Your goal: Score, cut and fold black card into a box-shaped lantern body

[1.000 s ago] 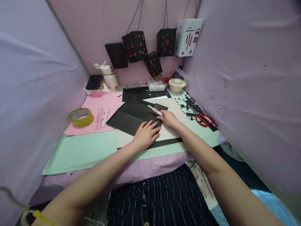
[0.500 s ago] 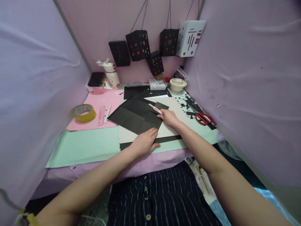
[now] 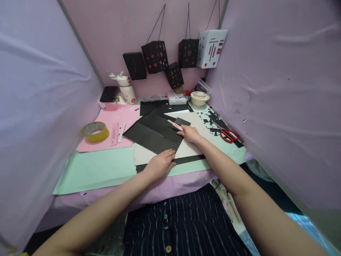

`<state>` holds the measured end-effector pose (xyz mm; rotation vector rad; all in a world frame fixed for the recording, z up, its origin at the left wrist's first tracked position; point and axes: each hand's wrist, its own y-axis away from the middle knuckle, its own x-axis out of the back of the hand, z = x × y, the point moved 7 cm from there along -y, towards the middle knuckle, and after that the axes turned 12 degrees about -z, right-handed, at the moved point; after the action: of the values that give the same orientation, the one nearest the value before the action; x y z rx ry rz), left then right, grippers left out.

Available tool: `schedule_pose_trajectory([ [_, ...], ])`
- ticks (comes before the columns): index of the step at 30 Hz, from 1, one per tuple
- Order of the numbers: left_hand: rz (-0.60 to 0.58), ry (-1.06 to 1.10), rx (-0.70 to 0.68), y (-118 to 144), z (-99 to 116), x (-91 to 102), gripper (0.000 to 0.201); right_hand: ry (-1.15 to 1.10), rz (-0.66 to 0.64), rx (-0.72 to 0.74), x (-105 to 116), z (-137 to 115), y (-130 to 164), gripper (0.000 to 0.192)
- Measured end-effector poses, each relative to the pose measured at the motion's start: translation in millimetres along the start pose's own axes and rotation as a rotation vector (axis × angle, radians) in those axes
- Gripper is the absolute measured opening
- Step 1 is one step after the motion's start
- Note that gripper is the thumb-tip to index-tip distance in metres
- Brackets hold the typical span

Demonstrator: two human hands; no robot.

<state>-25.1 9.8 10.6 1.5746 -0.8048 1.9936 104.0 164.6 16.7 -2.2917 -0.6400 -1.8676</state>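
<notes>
A folded sheet of black paper [image 3: 157,133] lies at a slant over a white board [image 3: 191,151]. My left hand [image 3: 160,162] rests flat on the paper's near corner, fingers stretched out. In my right hand [image 3: 189,134] is a pink-and-white craft knife [image 3: 175,125], its tip pointing up and to the left above the paper. A small black paper piece [image 3: 183,121] sits just beyond the right hand. To the left of the black sheet are a clear ruler [image 3: 114,134] and a white pen-like tool [image 3: 122,132], both on pink paper [image 3: 101,145].
Yellow tape [image 3: 95,132] stands at the left. Red-handled scissors [image 3: 229,136] lie among black scraps at the right. Along the back are a white bottle [image 3: 127,93], a case of pens [image 3: 177,98] and a cream container [image 3: 199,99]. Decorated paper lanterns [image 3: 155,57] hang behind.
The view has tilted up slightly. My left hand has slid a little toward the left on the paper. My right hand keeps the knife in nearly the same spot.
</notes>
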Motion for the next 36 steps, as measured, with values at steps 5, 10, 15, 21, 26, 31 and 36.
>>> schedule_pose_trajectory([
  [5, -0.091, 0.015, -0.009, -10, -10, -0.2, 0.029, -0.021, -0.029, -0.019, 3, 3, -7, 0.029],
  [10, -0.058, -0.037, -0.116, -4, -10, -5.5, 0.031, -0.039, -0.054, -0.02, 2, 4, -8, 0.031],
  [15, -0.015, -0.076, -0.188, 1, -3, -3.3, 0.034, -0.041, -0.06, -0.023, 3, 3, -6, 0.031],
  [21, 0.166, -0.171, -0.259, 7, 9, 9.2, 0.029, -0.032, -0.055, -0.028, 1, 3, -8, 0.032],
  [26, 0.278, -0.228, -0.244, 11, 11, 17.1, 0.023, -0.038, -0.072, -0.029, 2, 2, -8, 0.032],
  [31, 0.301, -0.267, -0.252, 11, 14, 22.1, 0.021, -0.043, -0.082, -0.032, 3, 1, -6, 0.033],
  [36, 0.271, -0.196, -0.404, 21, 28, 24.9, 0.02, -0.045, -0.053, -0.044, 1, 3, -7, 0.032],
])
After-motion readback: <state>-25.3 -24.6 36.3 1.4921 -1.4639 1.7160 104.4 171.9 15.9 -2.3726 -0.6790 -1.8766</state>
